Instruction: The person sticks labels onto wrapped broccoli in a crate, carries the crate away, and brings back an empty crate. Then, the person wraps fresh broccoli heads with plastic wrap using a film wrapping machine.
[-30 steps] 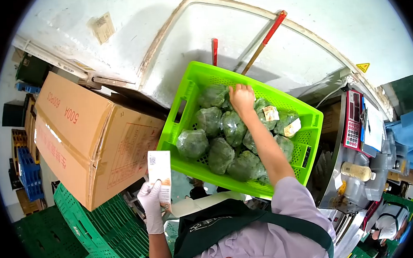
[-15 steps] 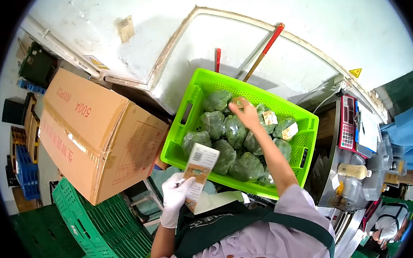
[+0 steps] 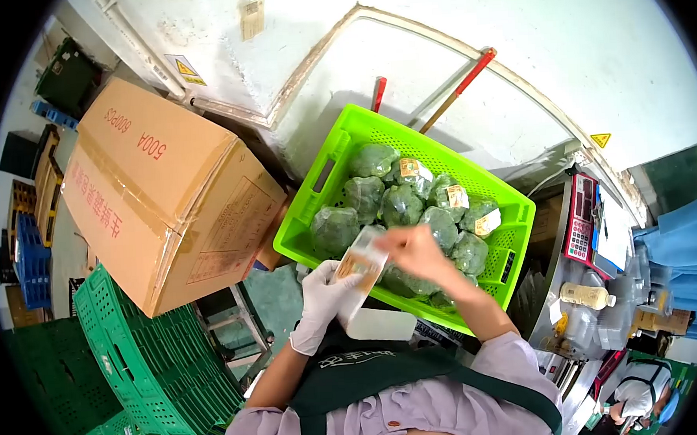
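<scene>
- Evidently, my gloved left hand [image 3: 321, 298] is closed around a printed label strip [image 3: 362, 267], thumb laid across its printed face.
- Bare right hand [image 3: 417, 252]: fingertips at the strip's upper end, blurred; cannot tell whether they pinch it or only brush it.
- Reason for the hold (my judgement): gripping low keeps the strip steady and leaves its upper end bare for my right fingers.
- Strip location: in front of my apron [image 3: 373, 380], its upper part overlapping the near side of the green crate [image 3: 408, 145] in view.
- Strip orientation: long axis slants from lower left, near me, to upper right; upper end points into the crate.
- Below it, a pale band [image 3: 382, 324]; cannot tell whether it joins the strip.
- Crate: film-wrapped green heads [image 3: 336, 231], apparently broccoli; the labels [image 3: 457, 196] on three of them face up, probably for easy reading.
- Farther out: cardboard box [image 3: 150, 188] to the left, red scale [image 3: 579, 219] to the right.
</scene>
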`<state>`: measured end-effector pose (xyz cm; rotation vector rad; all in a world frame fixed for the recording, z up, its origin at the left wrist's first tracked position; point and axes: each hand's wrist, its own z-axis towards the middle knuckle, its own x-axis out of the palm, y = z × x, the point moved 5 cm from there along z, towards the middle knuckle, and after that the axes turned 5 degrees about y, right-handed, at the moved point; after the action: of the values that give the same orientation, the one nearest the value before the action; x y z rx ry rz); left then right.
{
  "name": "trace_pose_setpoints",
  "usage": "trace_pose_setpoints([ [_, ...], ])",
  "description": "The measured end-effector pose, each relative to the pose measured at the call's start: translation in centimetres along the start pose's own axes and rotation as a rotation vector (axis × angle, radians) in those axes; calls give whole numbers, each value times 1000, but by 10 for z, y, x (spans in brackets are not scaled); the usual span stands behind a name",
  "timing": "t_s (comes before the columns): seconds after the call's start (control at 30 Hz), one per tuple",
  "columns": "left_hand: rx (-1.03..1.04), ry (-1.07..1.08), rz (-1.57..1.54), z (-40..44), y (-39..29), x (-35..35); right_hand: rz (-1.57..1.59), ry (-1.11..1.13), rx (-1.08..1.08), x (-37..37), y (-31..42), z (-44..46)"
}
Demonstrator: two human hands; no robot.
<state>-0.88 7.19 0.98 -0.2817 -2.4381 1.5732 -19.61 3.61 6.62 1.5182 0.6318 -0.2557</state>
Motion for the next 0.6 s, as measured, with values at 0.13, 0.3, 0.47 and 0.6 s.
trace_pose_setpoints([
  [0.13, -118, -1, -38, -13, 6, -12, -13, -256, 222, -46, -83, 92],
  [0.3, 17, -393, -69, -31, 26, -104, -149, -200, 270, -56, -147, 201],
  [0.47, -48, -590, -110, -58, 41, -168, -760, -46, 439, -22, -203, 224],
  [0.6, -85, -572, -116, -62, 63, -168, -890, -217, 304, -22, -177, 219],
])
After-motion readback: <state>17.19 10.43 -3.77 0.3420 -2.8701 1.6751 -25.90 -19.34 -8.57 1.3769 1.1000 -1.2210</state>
